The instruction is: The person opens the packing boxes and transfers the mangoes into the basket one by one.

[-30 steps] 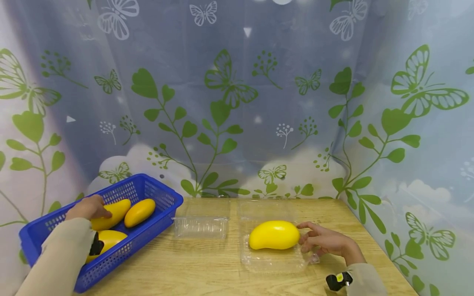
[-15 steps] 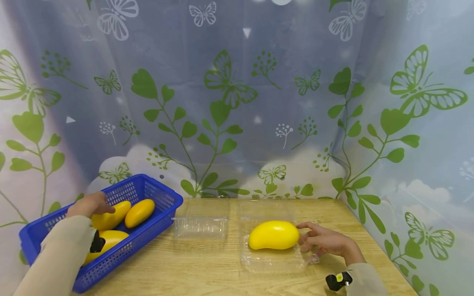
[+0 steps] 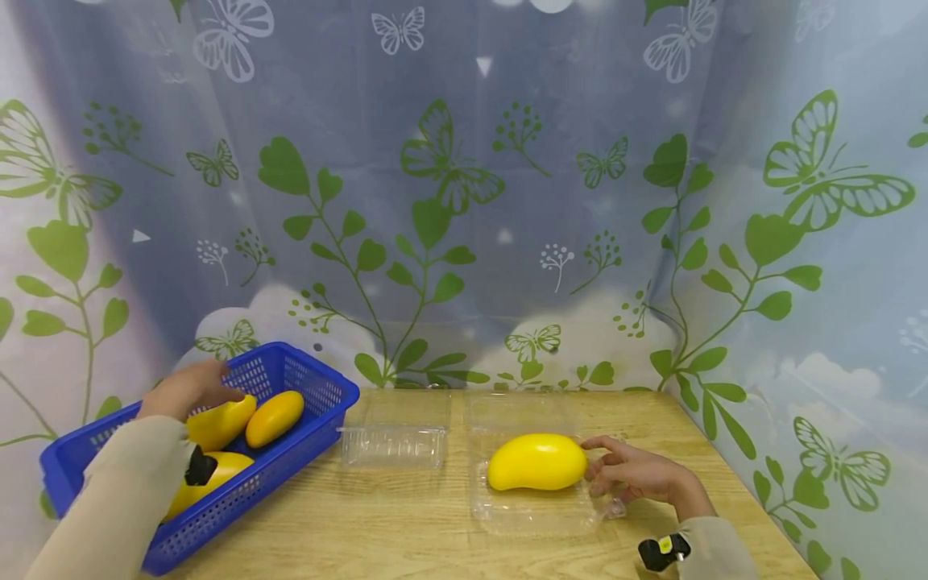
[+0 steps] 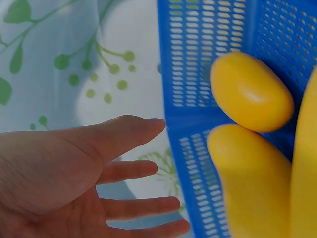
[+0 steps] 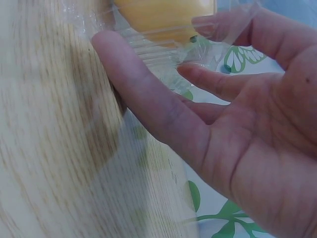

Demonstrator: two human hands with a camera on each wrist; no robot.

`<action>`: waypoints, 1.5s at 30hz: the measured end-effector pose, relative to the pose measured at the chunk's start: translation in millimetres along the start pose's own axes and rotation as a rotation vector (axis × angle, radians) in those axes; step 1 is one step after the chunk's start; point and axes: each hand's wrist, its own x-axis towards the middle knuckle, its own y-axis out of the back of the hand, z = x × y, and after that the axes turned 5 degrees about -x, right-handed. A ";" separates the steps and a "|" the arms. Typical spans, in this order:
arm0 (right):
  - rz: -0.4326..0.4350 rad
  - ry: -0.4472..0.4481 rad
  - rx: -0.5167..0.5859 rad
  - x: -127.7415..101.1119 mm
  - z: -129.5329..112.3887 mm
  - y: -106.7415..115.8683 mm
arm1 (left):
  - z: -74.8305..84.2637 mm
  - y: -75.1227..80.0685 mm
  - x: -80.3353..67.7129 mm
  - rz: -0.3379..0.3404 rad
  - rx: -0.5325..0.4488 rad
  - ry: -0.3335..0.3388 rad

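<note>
A blue basket [image 3: 290,455] at the table's left holds three yellow mangoes [image 3: 274,417]. My left hand [image 3: 199,387] hovers just above the rear-left mango [image 3: 221,420]. In the left wrist view this hand [image 4: 114,163] has straight, spread fingers and holds nothing, beside two mangoes [image 4: 251,91] and the basket wall [image 4: 198,64]. Another yellow mango [image 3: 536,461] lies in an open clear plastic tray [image 3: 532,515]. My right hand [image 3: 616,471] rests at that mango's right end. In the right wrist view its fingers [image 5: 148,99] are loosely spread against the clear tray [image 5: 148,49] below the mango [image 5: 163,15].
A second clear plastic container [image 3: 392,445] stands on the wooden table [image 3: 406,532] between basket and tray. A leaf-and-butterfly curtain [image 3: 464,201] closes off the back and both sides. The table's right edge runs close by my right wrist.
My left hand has lifted off the rear-left mango in the basket and moved up and slightly right. The right hand and its mango have stayed put.
</note>
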 end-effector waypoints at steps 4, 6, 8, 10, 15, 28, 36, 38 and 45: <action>0.001 0.001 -0.004 -1.2 0.0 0.0 | 14.4 2.5 -6.5 0.033 0.016 -0.041; -0.003 0.003 -0.005 -2.1 -0.3 0.1 | 22.7 2.3 -7.6 0.050 0.030 -0.076; -0.005 0.004 -0.006 -2.5 -0.4 0.6 | 33.3 1.2 -8.8 0.071 0.043 -0.113; -0.008 0.006 -0.003 -2.2 -0.6 1.2 | 46.3 0.2 -10.8 0.093 0.055 -0.155; -0.009 0.010 0.000 0.3 -0.9 2.1 | 82.3 -1.4 -17.9 0.142 0.079 -0.248; -0.014 0.019 -0.007 1.5 -0.3 1.4 | 139.2 -23.3 -30.1 0.150 0.082 -0.363; -0.022 0.015 0.005 -0.2 1.2 0.9 | 161.5 -39.2 -34.4 0.147 0.073 -0.412; -0.019 0.014 0.004 -0.3 0.9 0.6 | 166.7 -42.7 -34.7 0.137 0.061 -0.408; -0.017 0.016 0.004 -0.8 0.0 -0.3 | 181.2 -54.3 -35.8 0.132 0.045 -0.422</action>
